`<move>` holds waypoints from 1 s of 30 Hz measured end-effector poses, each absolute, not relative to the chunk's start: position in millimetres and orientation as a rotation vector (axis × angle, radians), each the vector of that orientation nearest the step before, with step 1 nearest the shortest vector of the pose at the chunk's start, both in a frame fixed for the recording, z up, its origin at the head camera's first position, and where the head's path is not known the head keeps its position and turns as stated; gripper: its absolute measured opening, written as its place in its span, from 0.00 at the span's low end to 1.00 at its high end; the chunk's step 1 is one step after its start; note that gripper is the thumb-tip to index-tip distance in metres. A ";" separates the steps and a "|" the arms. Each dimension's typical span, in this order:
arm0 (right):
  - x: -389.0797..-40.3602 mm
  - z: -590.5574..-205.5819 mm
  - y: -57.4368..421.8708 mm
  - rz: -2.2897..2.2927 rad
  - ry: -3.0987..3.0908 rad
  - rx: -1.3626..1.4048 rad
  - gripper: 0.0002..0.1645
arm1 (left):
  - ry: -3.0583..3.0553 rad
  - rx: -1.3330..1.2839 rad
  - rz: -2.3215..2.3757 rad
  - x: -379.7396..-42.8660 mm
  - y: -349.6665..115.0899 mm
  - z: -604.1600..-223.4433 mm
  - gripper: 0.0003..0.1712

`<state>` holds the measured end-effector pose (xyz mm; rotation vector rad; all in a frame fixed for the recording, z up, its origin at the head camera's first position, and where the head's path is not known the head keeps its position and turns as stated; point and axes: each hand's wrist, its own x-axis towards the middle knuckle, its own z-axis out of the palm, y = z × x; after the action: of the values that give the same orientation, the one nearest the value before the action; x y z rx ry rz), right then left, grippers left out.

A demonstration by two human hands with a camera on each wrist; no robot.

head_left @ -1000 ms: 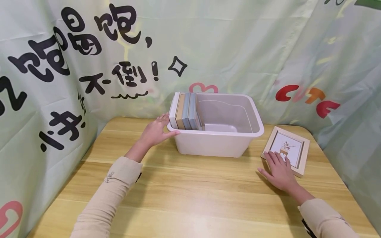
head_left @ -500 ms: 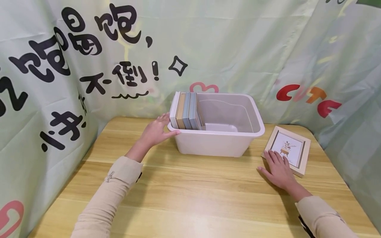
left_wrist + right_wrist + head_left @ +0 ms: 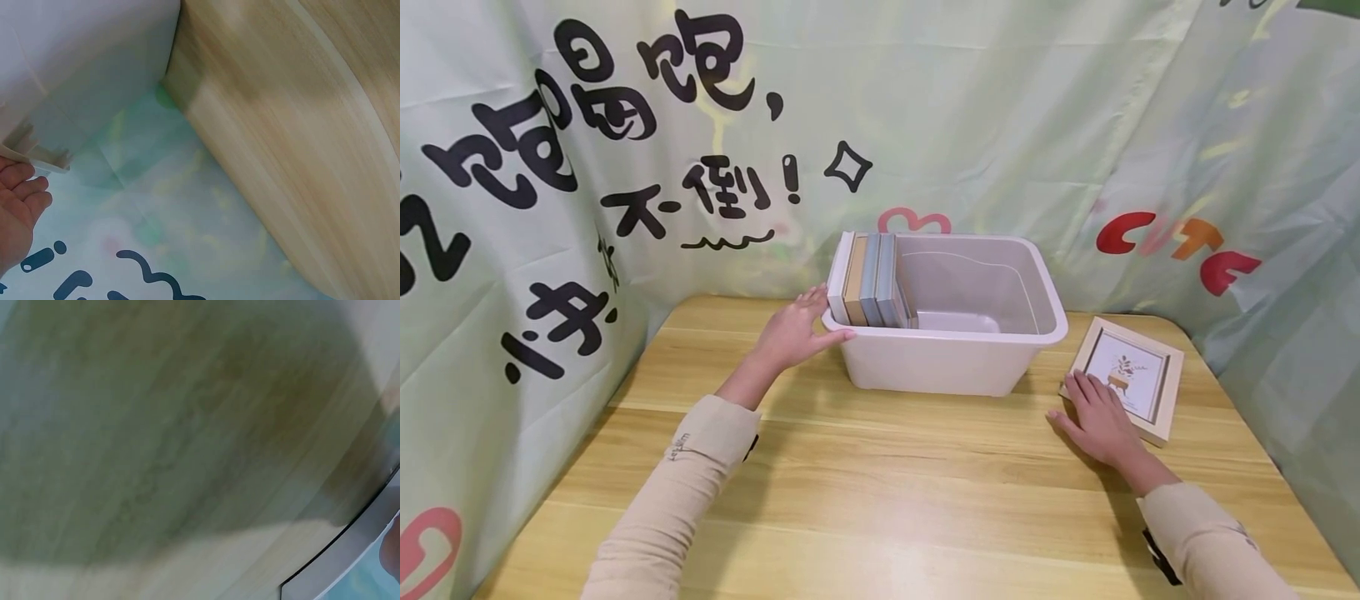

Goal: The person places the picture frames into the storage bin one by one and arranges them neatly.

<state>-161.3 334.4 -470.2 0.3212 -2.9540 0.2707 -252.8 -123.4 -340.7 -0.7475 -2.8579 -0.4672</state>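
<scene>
My left hand (image 3: 790, 335) grips the left front corner of a pale grey plastic storage bin (image 3: 936, 365). Its thumb lies on the front rim; the fingers are at the left rim, and in the left wrist view the fingertips (image 3: 39, 187) curl in under the lip. Several slim rectangular pieces (image 3: 872, 283), white, tan and grey-blue, stand upright inside the bin's left end. A light wooden picture frame (image 3: 1165, 387) with a potted-plant print lies flat at right. Relaxed fingers of my right hand (image 3: 1101, 425) rest on its lower left edge, the thumb beside it.
Everything stands on a wood-grain table (image 3: 887, 500). Behind and along both sides hangs a printed pale green cloth (image 3: 1000, 125), close to the bin's back. The right part of the bin's interior shows its bare floor.
My right hand has slid slightly up and left over the frame's edge, its forearm shifting left. The left hand, bin and frame stay in place.
</scene>
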 end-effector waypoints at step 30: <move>-150.7 -464.3 339.2 0.353 -3.026 0.362 0.43 | -2.874 -0.738 -0.464 -251.3 -121.9 -339.3 0.43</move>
<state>-150.7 339.2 -464.3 0.3621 -3.0265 0.3531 -251.3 -121.9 -339.3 -0.7380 -2.8736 -0.4641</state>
